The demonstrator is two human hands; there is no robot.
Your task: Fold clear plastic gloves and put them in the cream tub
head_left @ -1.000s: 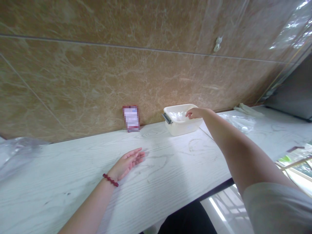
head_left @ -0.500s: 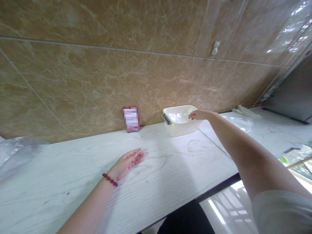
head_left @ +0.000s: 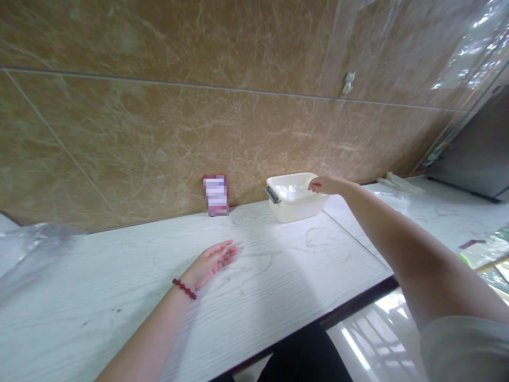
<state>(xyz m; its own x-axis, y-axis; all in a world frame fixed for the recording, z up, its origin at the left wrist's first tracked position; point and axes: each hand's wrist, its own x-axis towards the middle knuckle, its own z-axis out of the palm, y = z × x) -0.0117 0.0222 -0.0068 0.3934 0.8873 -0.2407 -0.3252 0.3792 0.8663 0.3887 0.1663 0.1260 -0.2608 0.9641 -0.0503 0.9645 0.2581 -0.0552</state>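
White tub (head_left: pixel 298 210) set on table (head_left: pixel 258 286), near wall (head_left: pixel 159 132); clear material (head_left: pixel 290 191) contained (exact nature not discernible). Right hand (head_left: pixel 323 185) placed over tub's right rim; fingers (head_left: pixel 313 185) loosely curled, any grip not determinable. Left hand (head_left: pixel 210 263) extended over table, fingers loosely opened, nothing gripped; wrist encircled by red beaded bracelet (head_left: pixel 184 288). Red-edged item (head_left: pixel 217 195), blurred, stood by wall left of tub.

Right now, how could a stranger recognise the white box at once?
Follow the brown wall down to the pale table. The white box stands there by the right hand. Unlike the red-edged item, it has an open top and gray clip.
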